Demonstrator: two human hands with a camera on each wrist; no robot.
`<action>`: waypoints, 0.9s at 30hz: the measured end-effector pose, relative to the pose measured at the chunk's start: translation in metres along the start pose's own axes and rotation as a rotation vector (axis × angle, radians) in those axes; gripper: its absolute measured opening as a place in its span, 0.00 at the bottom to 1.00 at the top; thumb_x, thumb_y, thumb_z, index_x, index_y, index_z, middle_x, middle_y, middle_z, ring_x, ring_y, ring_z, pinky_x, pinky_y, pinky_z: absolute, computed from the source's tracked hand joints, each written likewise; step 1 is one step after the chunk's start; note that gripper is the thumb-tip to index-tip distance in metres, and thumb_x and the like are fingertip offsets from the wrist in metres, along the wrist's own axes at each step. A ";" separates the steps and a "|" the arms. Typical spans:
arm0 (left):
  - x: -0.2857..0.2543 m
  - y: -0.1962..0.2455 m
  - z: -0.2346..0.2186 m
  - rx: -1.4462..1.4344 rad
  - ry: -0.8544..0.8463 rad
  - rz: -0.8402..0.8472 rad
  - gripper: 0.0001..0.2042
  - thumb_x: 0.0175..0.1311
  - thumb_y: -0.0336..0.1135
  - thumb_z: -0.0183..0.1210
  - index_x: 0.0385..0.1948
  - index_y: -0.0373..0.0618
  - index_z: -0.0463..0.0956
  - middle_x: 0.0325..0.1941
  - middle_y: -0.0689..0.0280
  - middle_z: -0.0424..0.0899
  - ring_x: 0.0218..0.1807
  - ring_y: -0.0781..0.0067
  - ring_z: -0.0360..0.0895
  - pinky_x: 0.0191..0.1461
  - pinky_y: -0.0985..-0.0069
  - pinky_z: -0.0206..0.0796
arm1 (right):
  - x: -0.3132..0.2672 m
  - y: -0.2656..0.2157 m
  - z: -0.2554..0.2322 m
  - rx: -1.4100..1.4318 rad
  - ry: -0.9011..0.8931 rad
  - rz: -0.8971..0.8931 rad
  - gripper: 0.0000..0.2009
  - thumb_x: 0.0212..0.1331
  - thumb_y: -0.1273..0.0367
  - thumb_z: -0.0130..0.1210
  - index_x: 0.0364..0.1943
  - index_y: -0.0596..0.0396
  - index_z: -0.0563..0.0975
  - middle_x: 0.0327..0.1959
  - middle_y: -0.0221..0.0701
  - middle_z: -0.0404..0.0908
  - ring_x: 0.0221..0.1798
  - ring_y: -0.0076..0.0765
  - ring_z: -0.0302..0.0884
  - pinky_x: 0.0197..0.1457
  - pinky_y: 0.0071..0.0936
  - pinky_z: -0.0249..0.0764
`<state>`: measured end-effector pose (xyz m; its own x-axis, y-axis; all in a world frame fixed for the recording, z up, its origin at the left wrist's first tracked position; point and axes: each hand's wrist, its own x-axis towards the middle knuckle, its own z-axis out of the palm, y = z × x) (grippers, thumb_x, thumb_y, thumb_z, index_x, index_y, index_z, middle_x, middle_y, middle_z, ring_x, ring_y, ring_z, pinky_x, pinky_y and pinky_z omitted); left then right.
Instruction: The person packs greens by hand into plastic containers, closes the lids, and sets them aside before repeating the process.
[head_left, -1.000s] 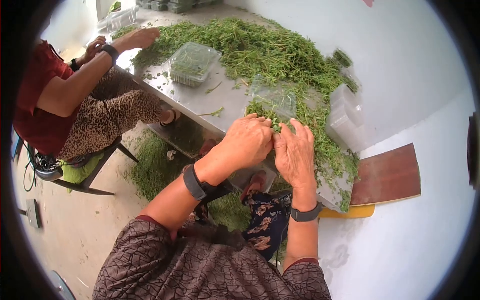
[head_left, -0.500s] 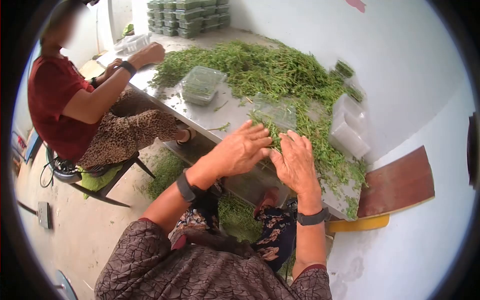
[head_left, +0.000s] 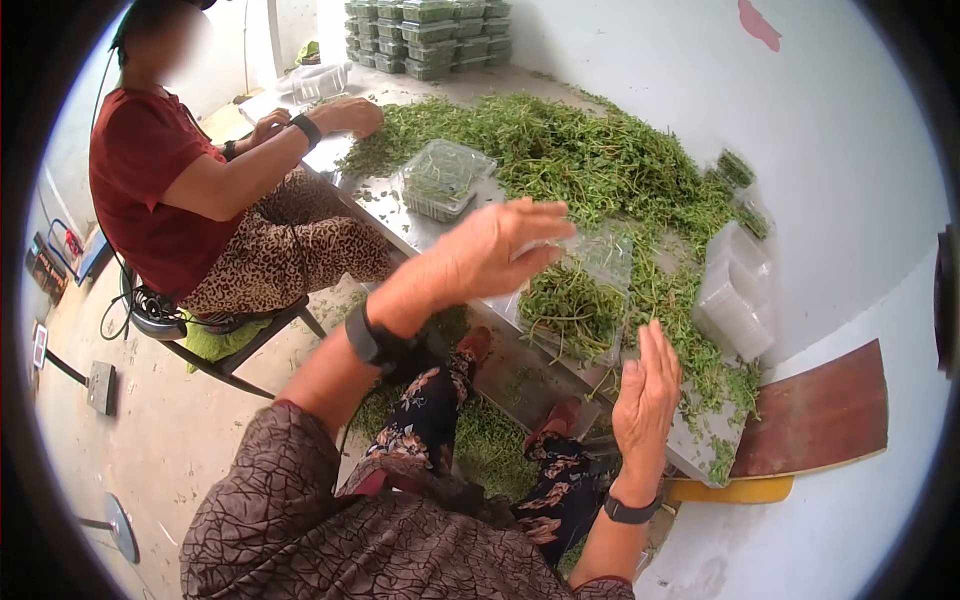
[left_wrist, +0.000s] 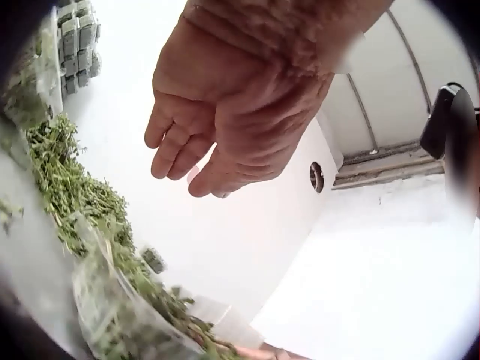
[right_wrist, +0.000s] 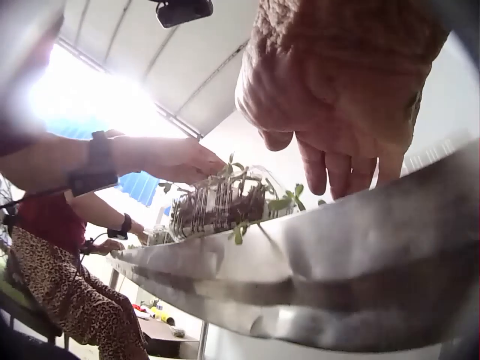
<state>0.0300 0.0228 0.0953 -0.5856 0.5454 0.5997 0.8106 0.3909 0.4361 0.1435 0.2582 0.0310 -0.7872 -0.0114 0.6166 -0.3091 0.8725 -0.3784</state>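
A clear plastic box (head_left: 570,312) heaped with green leafy stems (head_left: 580,300) sits at the table's near edge, its lid (head_left: 603,255) tipped back behind it. Above and left of this box is my left hand (head_left: 490,250), fingers extended and holding nothing. The left wrist view shows its palm (left_wrist: 225,97) with slightly bent fingers. To the box's right, my right hand (head_left: 647,400) is raised with straight fingers and nothing in its grasp. Stems poke out over the box (right_wrist: 217,206) in the right wrist view, where the right hand (right_wrist: 341,112) hangs over the metal edge.
A long pile of loose greens (head_left: 600,160) covers the back of the metal table. Another filled box (head_left: 443,180) stands left, with stacked boxes (head_left: 430,35) at the far end. Nested empty containers (head_left: 735,290) lean by the wall. Another person (head_left: 190,200) sits at left.
Both hands have lifted off the greens and moved apart, the left hand up and left, the right hand rightward and down, uncovering the filled box. The head view has shifted.
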 end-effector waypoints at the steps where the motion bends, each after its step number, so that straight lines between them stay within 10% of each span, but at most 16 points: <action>1: 0.009 -0.006 -0.004 0.042 -0.004 0.022 0.13 0.59 0.30 0.56 0.46 0.39 0.77 0.54 0.51 0.75 0.50 0.52 0.77 0.55 0.61 0.68 | -0.006 0.004 0.003 -0.020 -0.005 0.012 0.20 0.65 0.63 0.43 0.51 0.67 0.72 0.58 0.50 0.70 0.60 0.56 0.65 0.64 0.44 0.58; 18: 0.098 -0.110 0.050 0.606 -0.601 -0.370 0.26 0.52 0.30 0.55 0.58 0.48 0.67 0.50 0.49 0.73 0.48 0.51 0.75 0.53 0.62 0.67 | -0.015 0.008 0.017 -0.202 -0.125 -0.035 0.20 0.58 0.63 0.49 0.47 0.68 0.73 0.56 0.47 0.71 0.60 0.51 0.64 0.65 0.48 0.56; 27: 0.092 -0.129 0.061 0.563 -0.488 -0.295 0.22 0.46 0.27 0.59 0.48 0.47 0.72 0.41 0.50 0.74 0.43 0.48 0.75 0.43 0.61 0.69 | -0.014 0.005 0.017 -0.210 -0.143 -0.016 0.22 0.54 0.63 0.52 0.48 0.68 0.72 0.57 0.46 0.69 0.61 0.50 0.63 0.66 0.47 0.56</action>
<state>-0.1288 0.0676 0.0536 -0.8138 0.5734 0.0946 0.5790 0.8139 0.0483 0.1438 0.2545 0.0089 -0.8552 -0.0825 0.5117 -0.2168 0.9537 -0.2086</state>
